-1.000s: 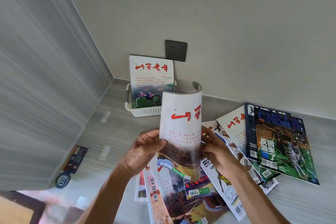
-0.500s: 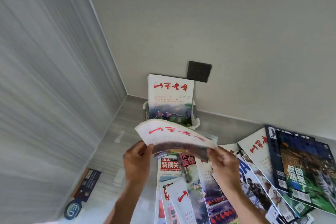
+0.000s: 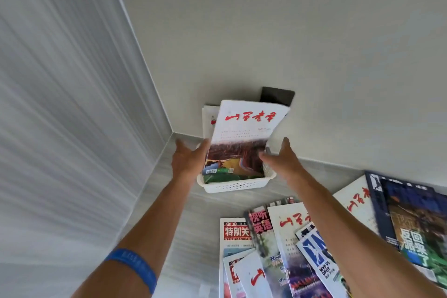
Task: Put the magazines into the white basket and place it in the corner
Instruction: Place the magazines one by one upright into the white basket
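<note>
A white perforated basket (image 3: 233,187) stands on the grey surface near the wall corner. A white magazine with red calligraphy (image 3: 245,133) stands upright in it, its lower edge inside the basket. My left hand (image 3: 188,159) grips its left edge and my right hand (image 3: 280,159) presses its right edge, thumb up. Another magazine (image 3: 208,118) peeks out behind it on the left, mostly hidden. Several loose magazines (image 3: 290,249) lie spread on the surface at the lower right.
A dark wall socket (image 3: 278,96) sits just behind the basket. The grey panelled side wall (image 3: 72,128) meets the back wall at the corner (image 3: 172,132), left of the basket. A dark-covered magazine (image 3: 416,225) lies at the far right.
Both hands carried the white magazine forward from above the pile to the basket. It went from bent and flat to standing upright in front of the magazine inside.
</note>
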